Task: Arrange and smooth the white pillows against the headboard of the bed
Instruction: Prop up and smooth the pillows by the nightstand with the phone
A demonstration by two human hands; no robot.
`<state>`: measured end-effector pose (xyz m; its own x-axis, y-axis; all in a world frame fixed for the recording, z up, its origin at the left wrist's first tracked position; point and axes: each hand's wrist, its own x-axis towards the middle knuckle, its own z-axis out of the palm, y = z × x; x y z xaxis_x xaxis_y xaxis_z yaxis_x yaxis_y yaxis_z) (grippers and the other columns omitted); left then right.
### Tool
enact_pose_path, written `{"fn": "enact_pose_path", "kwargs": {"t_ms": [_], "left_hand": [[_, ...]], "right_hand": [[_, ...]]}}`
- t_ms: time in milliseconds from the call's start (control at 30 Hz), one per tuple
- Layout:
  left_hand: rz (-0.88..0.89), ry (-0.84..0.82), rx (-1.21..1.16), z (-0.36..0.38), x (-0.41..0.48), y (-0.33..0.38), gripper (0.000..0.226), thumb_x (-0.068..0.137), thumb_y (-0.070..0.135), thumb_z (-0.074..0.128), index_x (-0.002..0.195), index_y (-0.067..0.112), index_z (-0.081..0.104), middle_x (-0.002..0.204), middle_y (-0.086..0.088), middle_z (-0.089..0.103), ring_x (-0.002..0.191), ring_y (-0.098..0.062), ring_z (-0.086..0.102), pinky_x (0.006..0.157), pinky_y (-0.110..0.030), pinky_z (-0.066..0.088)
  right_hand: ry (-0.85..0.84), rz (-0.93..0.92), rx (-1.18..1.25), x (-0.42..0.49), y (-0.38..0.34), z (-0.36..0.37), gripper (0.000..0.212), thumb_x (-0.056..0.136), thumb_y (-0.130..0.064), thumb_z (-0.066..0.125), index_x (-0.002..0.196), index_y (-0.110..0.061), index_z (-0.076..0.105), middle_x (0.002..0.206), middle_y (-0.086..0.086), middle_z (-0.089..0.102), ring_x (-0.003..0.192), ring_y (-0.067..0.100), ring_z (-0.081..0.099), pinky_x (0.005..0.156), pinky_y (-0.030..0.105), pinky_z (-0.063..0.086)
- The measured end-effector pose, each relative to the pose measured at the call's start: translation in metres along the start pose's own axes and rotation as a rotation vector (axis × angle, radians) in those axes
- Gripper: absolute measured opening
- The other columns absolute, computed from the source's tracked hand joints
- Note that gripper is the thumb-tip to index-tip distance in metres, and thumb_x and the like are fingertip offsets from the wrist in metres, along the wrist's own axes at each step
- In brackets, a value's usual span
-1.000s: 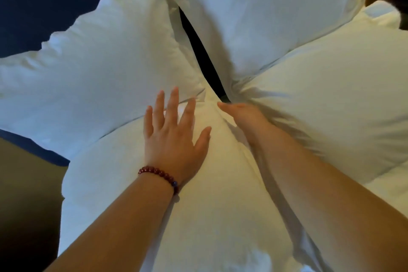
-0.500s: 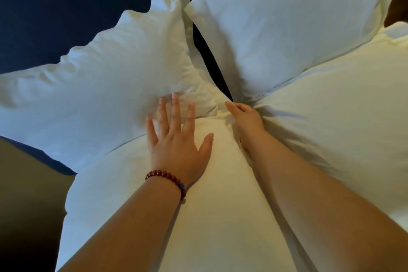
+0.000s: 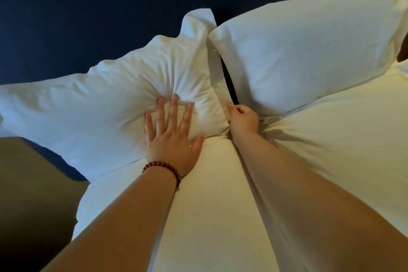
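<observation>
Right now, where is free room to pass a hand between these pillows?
Free: the narrow dark gap between the back left pillow and back right pillow. Crowded: the pillows' meeting point, where the right hand sits; left hand presses nearby.

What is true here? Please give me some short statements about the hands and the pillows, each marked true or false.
1. The left hand presses flat, fingers straight, into the back left pillow. True.
2. The bead bracelet is on the right wrist. False: it is on the left wrist.
3. The right hand has curled fingers, at gathered fabric of the front right pillow. True.
4. The headboard is white. False: it is dark blue.
</observation>
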<state>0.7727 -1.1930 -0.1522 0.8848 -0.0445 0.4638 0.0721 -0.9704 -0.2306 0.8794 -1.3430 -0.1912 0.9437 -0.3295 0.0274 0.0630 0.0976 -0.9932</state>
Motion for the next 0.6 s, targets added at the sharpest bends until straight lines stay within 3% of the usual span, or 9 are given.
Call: {"fn": "enact_pose_path", "kwargs": {"t_ms": [67,167,233,300,433,600], "left_hand": [[0.023,-0.014,-0.021,-0.003,-0.003,-0.002,0.075,0.092,0.066,0.02,0.151,0.036,-0.016,0.158,0.002,-0.028,0.143,-0.025,-0.031,0.115,-0.051,-0.019],[0.096,0.006,-0.033,-0.019,-0.012,-0.011,0.075,0.092,0.061,0.027,0.154,0.032,-0.002,0.161,0.001,-0.017,0.147,-0.024,-0.019,0.119,-0.047,-0.009],[0.135,0.068,-0.037,-0.033,-0.017,-0.029,0.072,0.092,0.055,0.033,0.154,0.025,0.013,0.163,-0.002,0.001,0.149,-0.022,-0.004,0.119,-0.041,-0.001],[0.126,0.141,-0.033,-0.051,-0.014,-0.055,0.069,0.093,0.053,0.031,0.153,0.019,0.02,0.162,-0.005,0.013,0.149,-0.024,0.005,0.119,-0.04,0.002],[-0.031,0.159,-0.089,-0.089,0.008,-0.116,0.067,0.097,0.053,0.027,0.154,0.018,0.016,0.162,-0.005,0.012,0.15,-0.025,0.005,0.119,-0.045,0.009],[-0.074,-0.049,-0.148,-0.106,0.03,-0.186,0.071,0.095,0.059,0.025,0.155,0.024,0.009,0.162,0.001,0.013,0.149,-0.019,0.005,0.12,-0.041,0.008]], "right_hand": [[-0.005,-0.053,-0.023,-0.009,-0.007,0.0,0.015,0.091,-0.031,0.064,0.096,-0.018,0.069,0.089,-0.002,0.067,0.087,0.017,0.063,0.075,0.027,0.045],[-0.037,-0.215,0.014,-0.021,-0.037,-0.001,0.033,0.09,-0.038,0.062,0.12,-0.025,0.064,0.105,-0.006,0.067,0.09,0.011,0.064,0.079,0.024,0.051],[-0.111,-0.335,-0.012,-0.032,-0.064,0.003,0.027,0.093,-0.034,0.059,0.118,-0.026,0.065,0.099,-0.012,0.065,0.086,0.0,0.06,0.074,0.009,0.045],[-0.204,-0.42,-0.019,-0.045,-0.09,0.014,0.021,0.096,-0.031,0.057,0.114,-0.026,0.067,0.1,-0.014,0.065,0.09,-0.003,0.059,0.074,0.008,0.043],[-0.322,-0.525,-0.038,-0.063,-0.135,0.051,0.018,0.096,-0.029,0.057,0.108,-0.025,0.069,0.098,-0.023,0.064,0.09,-0.01,0.057,0.074,0.004,0.042],[-0.476,-0.821,-0.295,-0.074,-0.169,0.104,0.021,0.093,-0.03,0.061,0.111,-0.022,0.069,0.113,-0.008,0.065,0.107,0.01,0.058,0.094,0.025,0.045]]}}
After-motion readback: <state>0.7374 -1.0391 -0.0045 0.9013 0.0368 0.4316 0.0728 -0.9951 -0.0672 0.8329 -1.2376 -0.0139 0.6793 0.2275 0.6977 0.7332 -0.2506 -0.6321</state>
